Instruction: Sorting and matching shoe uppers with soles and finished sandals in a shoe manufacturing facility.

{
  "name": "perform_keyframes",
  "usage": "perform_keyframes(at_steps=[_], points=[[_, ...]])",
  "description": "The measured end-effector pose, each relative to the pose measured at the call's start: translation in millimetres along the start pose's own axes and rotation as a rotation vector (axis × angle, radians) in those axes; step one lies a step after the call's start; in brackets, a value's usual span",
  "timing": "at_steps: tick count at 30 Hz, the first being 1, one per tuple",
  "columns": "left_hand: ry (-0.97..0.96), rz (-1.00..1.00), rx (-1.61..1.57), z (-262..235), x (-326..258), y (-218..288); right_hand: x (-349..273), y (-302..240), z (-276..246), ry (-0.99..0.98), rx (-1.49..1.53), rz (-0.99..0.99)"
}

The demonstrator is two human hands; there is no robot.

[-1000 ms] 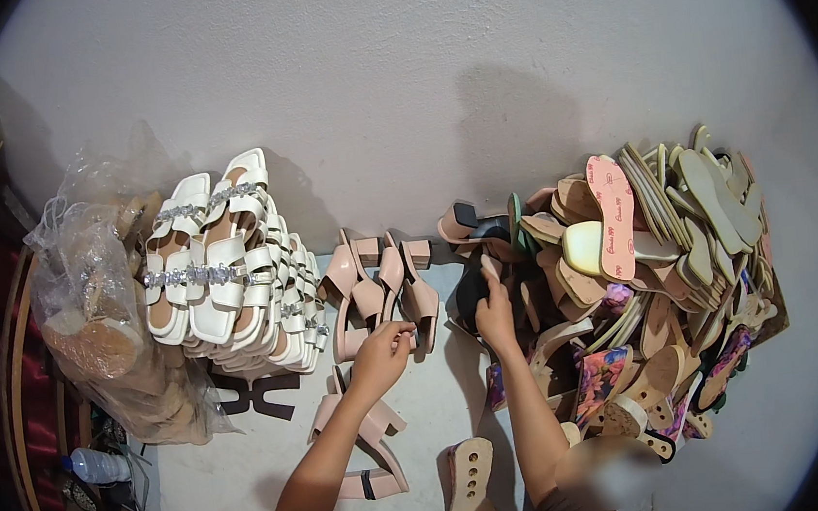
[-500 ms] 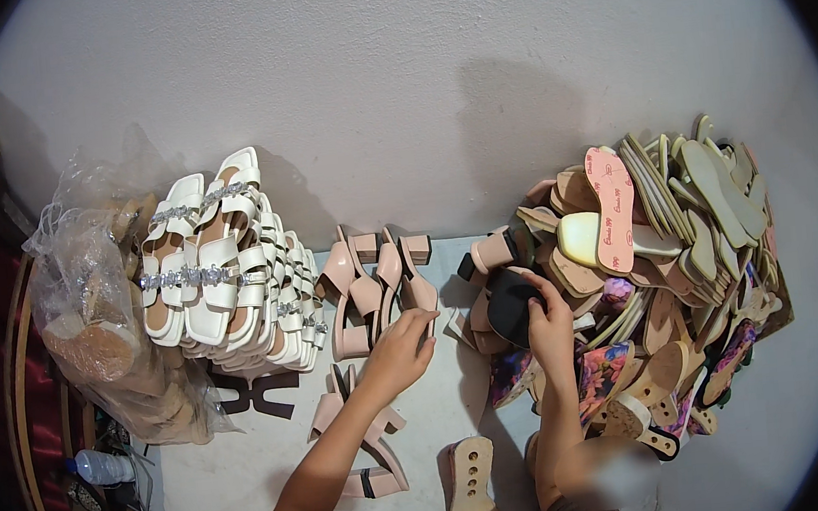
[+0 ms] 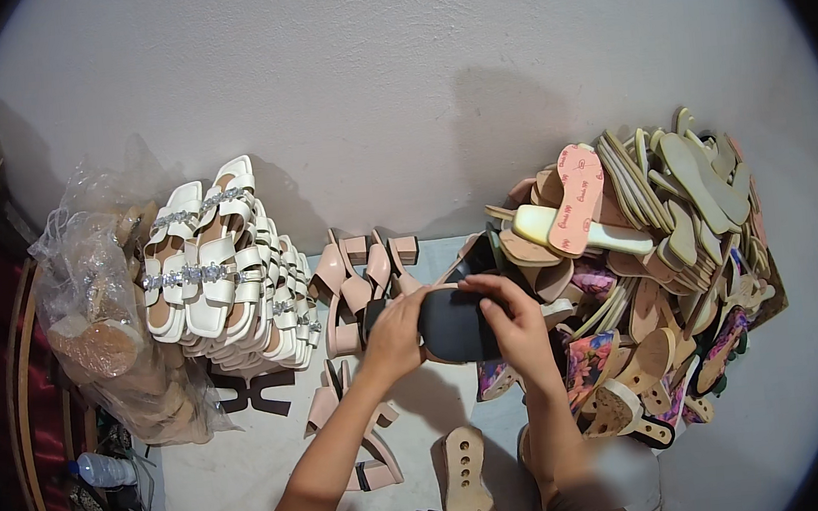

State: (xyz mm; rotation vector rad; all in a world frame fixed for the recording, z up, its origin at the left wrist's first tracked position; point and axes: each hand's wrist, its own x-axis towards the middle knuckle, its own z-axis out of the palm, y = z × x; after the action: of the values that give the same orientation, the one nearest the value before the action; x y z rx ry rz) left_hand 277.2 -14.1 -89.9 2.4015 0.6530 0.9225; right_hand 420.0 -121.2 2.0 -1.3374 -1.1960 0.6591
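Both my hands hold a heeled sandal (image 3: 452, 327) in front of me, its black sole turned toward me. A black heel tip shows left of my left hand (image 3: 399, 342), whose fingers close round the sandal's left side. My right hand (image 3: 515, 329) grips its right end, with the thumb on the sole. The sandal's upper is hidden behind the sole. Pink block-heeled sandals (image 3: 330, 267) lie on the table just beyond my left hand, and another pink sandal (image 3: 380, 458) lies below it by my left forearm.
White sandals with jewelled straps (image 3: 206, 298) stand stacked at the left, beside a clear plastic bag (image 3: 95, 341). A heap of insoles (image 3: 699, 181) and floral pieces (image 3: 593, 361) fills the right. A wooden shoe last (image 3: 466, 469) lies near me; a plastic bottle (image 3: 105, 468) is far left.
My right hand has brought the sandal leftward from beside the heap and turned its sole toward me. My left hand, empty before, has moved right and taken hold of it.
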Motion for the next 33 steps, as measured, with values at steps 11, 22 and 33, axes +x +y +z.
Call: perform_keyframes(at_steps=[11,22,33], points=[[0.229,-0.596,-0.711,-36,-12,-36,67,108,-1,-0.347,-0.525,0.038],[0.37,-0.569,-1.161,-41,-15,-46,67,136,22,-0.27,-1.573,-0.316],[0.222,-0.746,-1.677,-50,-43,-37,46,52,5,0.396,-0.876,-0.342]])
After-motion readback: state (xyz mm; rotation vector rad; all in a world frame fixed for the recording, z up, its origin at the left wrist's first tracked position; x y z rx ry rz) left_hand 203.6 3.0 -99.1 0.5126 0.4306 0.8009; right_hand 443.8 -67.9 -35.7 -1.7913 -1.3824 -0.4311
